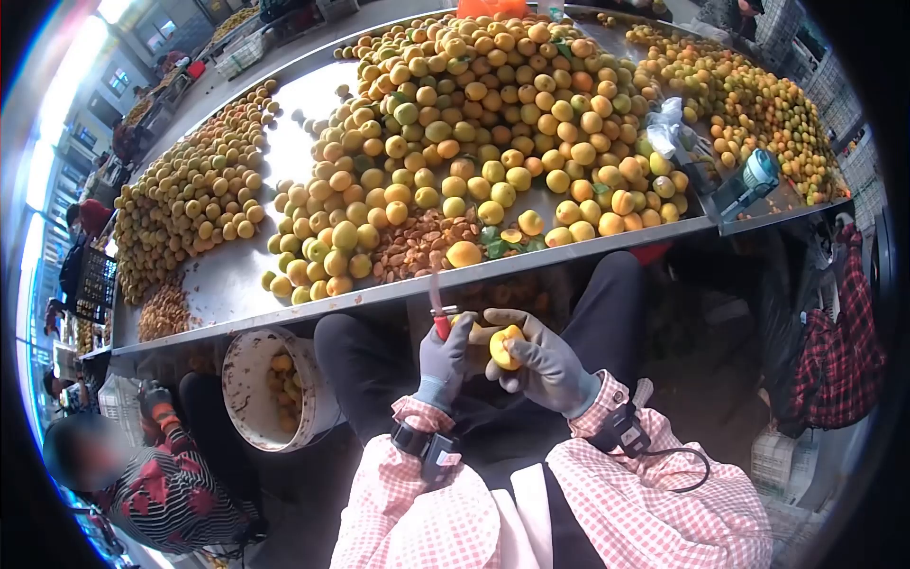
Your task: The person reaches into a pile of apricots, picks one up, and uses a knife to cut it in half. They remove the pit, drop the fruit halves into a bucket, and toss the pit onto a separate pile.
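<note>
My left hand (445, 358), in a grey glove, is closed around the red handle (442, 325) of a peeler or knife whose tip points up toward the table edge. Beside it, my right hand (542, 362), also gloved, grips a yellow-orange fruit (506, 347) that looks cut. Both hands are above my lap, just below the metal table (398, 298). Past the table's near edge lie a heap of brown pits (425, 244), a larger orange fruit (464, 253) and green leaves (495, 243).
Big piles of fruit (493, 104) cover much of the table. A white bucket (248, 391) holding fruit stands left of my knees. A teal-lidded bottle (749, 186) lies at the right by a plastic bag (669, 129). A co-worker (175, 493) sits at lower left.
</note>
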A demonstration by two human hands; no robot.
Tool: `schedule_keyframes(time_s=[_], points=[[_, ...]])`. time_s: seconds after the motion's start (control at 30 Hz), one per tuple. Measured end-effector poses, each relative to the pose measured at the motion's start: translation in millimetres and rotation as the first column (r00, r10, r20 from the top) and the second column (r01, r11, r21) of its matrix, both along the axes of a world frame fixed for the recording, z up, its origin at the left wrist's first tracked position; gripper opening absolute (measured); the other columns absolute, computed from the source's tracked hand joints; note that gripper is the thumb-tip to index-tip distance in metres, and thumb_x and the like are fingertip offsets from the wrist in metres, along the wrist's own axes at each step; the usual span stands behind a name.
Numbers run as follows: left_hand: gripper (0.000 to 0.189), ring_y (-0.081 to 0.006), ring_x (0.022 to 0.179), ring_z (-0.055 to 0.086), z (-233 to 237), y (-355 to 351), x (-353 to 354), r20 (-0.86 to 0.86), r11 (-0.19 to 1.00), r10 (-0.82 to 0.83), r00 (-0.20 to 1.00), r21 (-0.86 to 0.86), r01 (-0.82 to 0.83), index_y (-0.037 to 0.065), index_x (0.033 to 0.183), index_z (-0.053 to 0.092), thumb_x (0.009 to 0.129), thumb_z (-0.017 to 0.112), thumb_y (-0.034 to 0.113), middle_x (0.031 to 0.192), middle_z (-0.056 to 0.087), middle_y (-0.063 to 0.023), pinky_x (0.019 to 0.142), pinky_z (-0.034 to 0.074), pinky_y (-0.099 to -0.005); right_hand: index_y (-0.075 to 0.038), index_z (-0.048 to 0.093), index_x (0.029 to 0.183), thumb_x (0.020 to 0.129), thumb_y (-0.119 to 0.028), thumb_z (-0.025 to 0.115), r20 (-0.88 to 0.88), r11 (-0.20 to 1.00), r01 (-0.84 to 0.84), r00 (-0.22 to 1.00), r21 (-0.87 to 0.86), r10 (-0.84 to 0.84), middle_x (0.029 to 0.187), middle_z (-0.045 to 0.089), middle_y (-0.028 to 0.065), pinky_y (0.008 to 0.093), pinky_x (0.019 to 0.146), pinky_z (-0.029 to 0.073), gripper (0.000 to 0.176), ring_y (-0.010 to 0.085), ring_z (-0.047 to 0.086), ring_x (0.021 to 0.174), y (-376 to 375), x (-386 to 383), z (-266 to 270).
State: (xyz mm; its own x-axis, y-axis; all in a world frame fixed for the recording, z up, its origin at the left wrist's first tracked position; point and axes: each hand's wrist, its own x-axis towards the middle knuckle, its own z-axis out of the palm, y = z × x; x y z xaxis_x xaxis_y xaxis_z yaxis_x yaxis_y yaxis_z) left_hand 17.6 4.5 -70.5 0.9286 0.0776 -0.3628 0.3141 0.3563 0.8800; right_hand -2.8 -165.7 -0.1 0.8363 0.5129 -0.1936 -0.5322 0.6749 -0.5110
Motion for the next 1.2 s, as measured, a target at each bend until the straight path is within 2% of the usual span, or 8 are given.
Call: schedule_keyframes(time_s=[0.23, 0.37, 0.57, 0.7, 0.87, 0.93, 1.13, 1.2], points=[[0.037, -0.0016, 0.06, 0.045, 32.7, 8.8, 2.6, 0.062, 0.988, -0.117, 0.991, 0.109, 0.11, 0.003, 0.12, 0.054, 0.089, 0.068, 0.018, 0.083, 0.055, 0.0025, 0.053, 0.038, -0.017, -0.006, 0.05, 0.125, 0.087, -0.014, 0.068, -0.012, 0.974, -0.11, 0.994, -0.199, 0.11, 0.11, 0.061, 0.0058, 0.0196, 0.065, 0.046, 0.043, 0.0133, 0.06, 0.081, -28.1, -4.3, -33.9], [0.043, -0.0012, 0.053, 0.04, 75.6, 7.5, -1.8, 0.093, 0.947, -0.26, 0.961, -0.17, 0.273, -0.001, 0.13, 0.049, 0.092, 0.062, 0.016, 0.072, 0.048, 0.005, 0.048, 0.033, -0.0171, -0.005, 0.053, 0.121, 0.086, -0.017, 0.067, -0.226, 0.893, -0.269, 0.954, -0.362, 0.195, 0.104, 0.06, 0.0034, 0.0194, 0.065, 0.043, 0.04, 0.0094, 0.059, 0.077, -20.6, -12.9, -27.3], [0.034, -0.0029, 0.041, 0.03, 75.5, 4.4, -11.0, 0.229, 0.757, -0.439, 0.869, -0.427, 0.495, 0.0, 0.124, 0.053, 0.098, 0.051, 0.023, 0.055, 0.037, 0.0071, 0.039, 0.024, -0.0202, -0.004, 0.055, 0.117, 0.088, -0.03, 0.064, -0.128, 0.868, -0.488, 0.87, -0.09, 0.475, 0.097, 0.059, 0.0027, 0.0217, 0.067, 0.045, 0.04, 0.0102, 0.059, 0.085, -3.4, -24.7, -26.9], [0.035, -0.0052, 0.05, 0.041, 67.5, 9.1, -12.9, 0.277, 0.801, -0.468, 0.839, -0.269, 0.535, 0.0, 0.123, 0.054, 0.097, 0.054, 0.024, 0.063, 0.048, 0.0012, 0.043, 0.034, -0.0217, -0.006, 0.055, 0.117, 0.09, -0.031, 0.061, -0.266, 0.89, -0.446, 0.873, -0.094, 0.409, 0.097, 0.058, 0.0022, 0.0212, 0.067, 0.045, 0.038, 0.0094, 0.058, 0.083, 7.8, -34.1, -19.0], [0.042, -0.0101, 0.053, 0.047, 69.3, -5.9, -15.3, 0.24, 0.899, -0.242, 0.94, -0.309, 0.31, 0.001, 0.126, 0.052, 0.094, 0.058, 0.027, 0.073, 0.054, -0.0033, 0.05, 0.039, -0.0248, -0.007, 0.053, 0.119, 0.091, -0.021, 0.062, -0.267, 0.973, -0.21, 0.947, -0.096, 0.178, 0.097, 0.058, 0.0024, 0.0197, 0.071, 0.045, 0.033, 0.0091, 0.057, 0.085, 11.7, -37.6, -17.9], [0.047, -0.0071, 0.046, 0.038, 64.9, -1.0, -12.6, 0.304, 0.879, -0.156, 0.94, -0.391, 0.272, 0.003, 0.131, 0.047, 0.096, 0.054, 0.033, 0.067, 0.048, 0.0003, 0.045, 0.034, -0.0226, -0.006, 0.049, 0.122, 0.088, -0.017, 0.068, 0.076, 0.869, -0.073, 0.989, -0.49, 0.125, 0.101, 0.058, 0.0014, 0.023, 0.077, 0.049, 0.04, 0.0103, 0.058, 0.085, 7.2, -40.0, -26.7], [0.037, -0.0048, 0.037, 0.028, 71.2, -2.5, -12.3, 0.355, 0.825, -0.09, 0.93, -0.496, 0.27, 0.003, 0.123, 0.055, 0.099, 0.05, 0.03, 0.056, 0.041, 0.0027, 0.037, 0.025, -0.0209, -0.006, 0.043, 0.127, 0.088, -0.014, 0.068, -0.174, 0.838, -0.368, 0.93, -0.404, 0.325, 0.11, 0.051, 0.0041, 0.024, 0.081, 0.049, 0.047, 0.0082, 0.053, 0.093, -2.7, -38.8, -1.4], [0.03, -0.0058, 0.037, 0.03, 81.4, -5.8, -16.6, 0.369, 0.846, -0.064, 0.927, -0.472, 0.246, 0.002, 0.116, 0.059, 0.098, 0.052, 0.025, 0.054, 0.042, 0.0004, 0.038, 0.026, -0.0211, -0.006, 0.043, 0.128, 0.089, -0.015, 0.067, -0.067, 0.869, -0.27, 0.961, -0.416, 0.267, 0.112, 0.049, 0.005, 0.0242, 0.08, 0.049, 0.047, 0.0086, 0.053, 0.093, 2.4, -45.5, -10.0]])
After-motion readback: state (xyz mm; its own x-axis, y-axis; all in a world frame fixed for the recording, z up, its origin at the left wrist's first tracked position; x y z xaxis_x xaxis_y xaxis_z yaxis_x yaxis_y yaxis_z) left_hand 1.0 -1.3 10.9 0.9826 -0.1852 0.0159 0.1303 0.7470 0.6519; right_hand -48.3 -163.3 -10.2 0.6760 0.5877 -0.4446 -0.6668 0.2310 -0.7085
